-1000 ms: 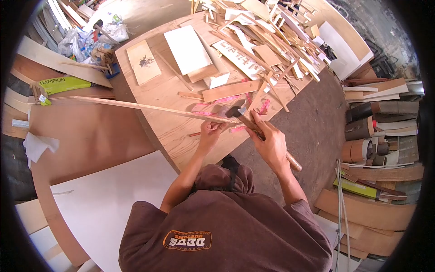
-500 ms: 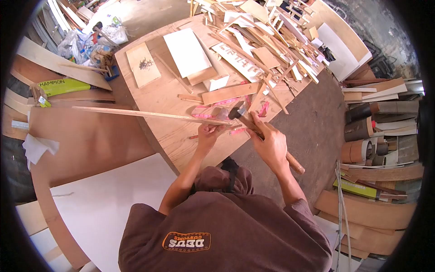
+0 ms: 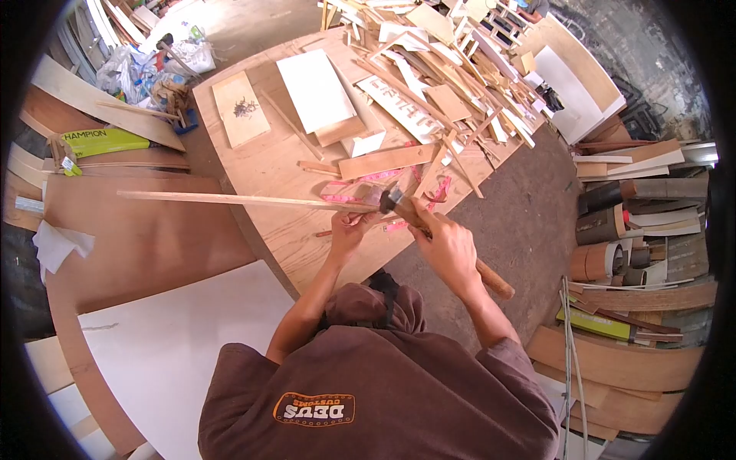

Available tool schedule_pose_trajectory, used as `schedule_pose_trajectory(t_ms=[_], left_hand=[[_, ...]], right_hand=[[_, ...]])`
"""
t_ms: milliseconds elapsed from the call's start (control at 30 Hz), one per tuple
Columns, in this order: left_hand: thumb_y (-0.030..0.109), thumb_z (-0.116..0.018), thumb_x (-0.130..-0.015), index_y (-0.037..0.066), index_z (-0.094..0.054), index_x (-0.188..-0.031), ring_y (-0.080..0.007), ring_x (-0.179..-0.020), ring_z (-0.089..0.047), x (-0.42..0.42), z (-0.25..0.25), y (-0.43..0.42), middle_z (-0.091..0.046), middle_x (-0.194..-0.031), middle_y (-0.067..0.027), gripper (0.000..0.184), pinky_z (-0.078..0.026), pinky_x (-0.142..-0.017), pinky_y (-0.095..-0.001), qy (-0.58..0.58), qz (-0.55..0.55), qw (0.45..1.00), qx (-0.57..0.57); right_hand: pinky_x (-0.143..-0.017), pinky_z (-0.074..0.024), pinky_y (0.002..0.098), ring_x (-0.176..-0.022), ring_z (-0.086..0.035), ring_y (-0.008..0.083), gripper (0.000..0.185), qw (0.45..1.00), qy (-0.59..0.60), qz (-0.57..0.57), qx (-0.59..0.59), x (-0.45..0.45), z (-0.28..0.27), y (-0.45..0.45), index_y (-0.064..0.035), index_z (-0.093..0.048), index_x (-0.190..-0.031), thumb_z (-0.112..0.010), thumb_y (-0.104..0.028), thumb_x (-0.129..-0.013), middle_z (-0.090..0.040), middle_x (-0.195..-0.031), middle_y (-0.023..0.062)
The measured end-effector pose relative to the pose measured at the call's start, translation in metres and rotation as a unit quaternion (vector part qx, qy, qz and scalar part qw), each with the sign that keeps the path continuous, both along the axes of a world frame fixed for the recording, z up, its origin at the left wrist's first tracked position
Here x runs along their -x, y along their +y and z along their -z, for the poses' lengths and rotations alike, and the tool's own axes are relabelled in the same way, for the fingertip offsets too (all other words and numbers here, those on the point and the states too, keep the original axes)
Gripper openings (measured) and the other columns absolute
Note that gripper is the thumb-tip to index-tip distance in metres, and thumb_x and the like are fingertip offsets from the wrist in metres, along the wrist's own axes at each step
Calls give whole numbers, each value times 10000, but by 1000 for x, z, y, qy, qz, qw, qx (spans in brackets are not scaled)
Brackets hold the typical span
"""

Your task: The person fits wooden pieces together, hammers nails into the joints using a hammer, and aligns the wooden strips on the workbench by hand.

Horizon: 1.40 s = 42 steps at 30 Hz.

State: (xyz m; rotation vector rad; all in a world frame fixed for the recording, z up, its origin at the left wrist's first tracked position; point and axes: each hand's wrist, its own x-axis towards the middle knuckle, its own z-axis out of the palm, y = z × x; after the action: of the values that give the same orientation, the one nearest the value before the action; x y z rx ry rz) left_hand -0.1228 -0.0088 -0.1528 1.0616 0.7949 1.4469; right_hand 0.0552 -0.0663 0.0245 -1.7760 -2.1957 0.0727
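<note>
My left hand (image 3: 351, 228) is closed on the right end of a long thin wooden strip (image 3: 245, 200), which reaches left past the table (image 3: 287, 245). My right hand (image 3: 445, 249) grips a hammer (image 3: 493, 279) by its wooden handle. The dark hammer head lies right at the strip's end, close to my left fingers; whether they touch I cannot tell. Beyond my hands, pink strips (image 3: 438, 192) and a flat wooden piece (image 3: 386, 162) lie on the table.
A board with small nails (image 3: 242, 112), a white panel (image 3: 314, 88) and a heap of wood offcuts (image 3: 452, 57) cover the table's far part. At the left is a large white sheet (image 3: 184, 345). Rolls and boards (image 3: 598, 262) line the right. Part of another person (image 3: 531, 11) shows at the top.
The hammer head has moved left onto the strip's end, along with my right hand. The strip's far left end has dropped lower in the view.
</note>
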Motion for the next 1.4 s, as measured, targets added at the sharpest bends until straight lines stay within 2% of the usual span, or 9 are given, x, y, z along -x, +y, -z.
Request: schedule_pose_trajectory(t_ms=[267,367,467,533,667,767,833,1267,1400], left_hand=[[33,-714,-927,-6,-686,-1137,-140,-1015,-679,3,6,0,-743,-1090,-74,215,-526,-925,-314,-48,3,998,-28],[35,-711,-931,-16,-682,-1142,-136,-1017,-676,7,-2,-6,-742,-1090,-75,218,-527,-930,-314,-34,-11,999,-37],[30,-707,-934,-22,-689,-1126,-130,-999,-675,6,3,-1,-745,-1069,-70,200,-528,-929,-313,34,-15,999,-4],[25,-711,-929,-23,-707,-1101,-120,-968,-675,6,1,-3,-751,-1041,-67,178,-531,-910,-306,8,-9,1000,-21],[37,-719,-928,-21,-717,-1082,-109,-938,-673,7,-8,-11,-753,-1016,-64,165,-534,-881,-296,-82,-15,996,-25],[44,-722,-927,-14,-717,-1085,-116,-947,-677,9,3,0,-749,-1034,-64,168,-535,-882,-293,70,-32,997,-8],[48,-722,-926,-5,-715,-1095,-123,-960,-678,10,7,0,-746,-1049,-59,177,-534,-890,-294,9,-19,1000,-5],[17,-716,-918,-9,-715,-1107,-126,-1003,-679,3,-10,-7,-745,-1072,-64,190,-534,-925,-306,-39,-32,999,-2],[18,-714,-919,-15,-707,-1102,-140,-1008,-688,4,-1,0,-748,-1050,-65,187,-534,-922,-297,35,-32,999,-14]], right_hand=[[-568,-537,452,-658,-687,341,554,995,69,25,-61,9,-9,4,-233,-562,-1419,-708,-247,-885,-675,-807,133],[-661,-549,437,-794,-707,339,536,999,-9,17,47,13,-11,0,-193,-586,-1404,-720,-230,-886,-722,-944,128],[-657,-548,444,-782,-705,342,542,997,-29,13,73,16,-23,5,-199,-590,-1401,-727,-229,-877,-719,-920,130],[-557,-543,434,-652,-689,312,539,997,47,17,-54,18,-13,5,-245,-565,-1412,-699,-256,-890,-671,-812,95],[-558,-546,439,-654,-689,321,531,999,9,-10,-33,12,0,1,-244,-563,-1414,-692,-256,-899,-676,-821,96],[-568,-553,447,-657,-689,334,539,999,-38,8,-13,11,-17,3,-235,-553,-1421,-691,-246,-900,-683,-838,104],[-578,-554,463,-668,-690,354,554,994,68,36,-74,19,-22,-1,-218,-541,-1429,-693,-230,-896,-688,-854,125],[-597,-552,474,-711,-702,354,543,1000,-4,19,5,11,1,-6,-195,-519,-1449,-662,-228,-927,-691,-879,139],[-635,-542,436,-730,-689,347,488,983,169,49,-53,15,4,10,-110,-597,-1345,-719,-238,-891,-690,-915,184]])
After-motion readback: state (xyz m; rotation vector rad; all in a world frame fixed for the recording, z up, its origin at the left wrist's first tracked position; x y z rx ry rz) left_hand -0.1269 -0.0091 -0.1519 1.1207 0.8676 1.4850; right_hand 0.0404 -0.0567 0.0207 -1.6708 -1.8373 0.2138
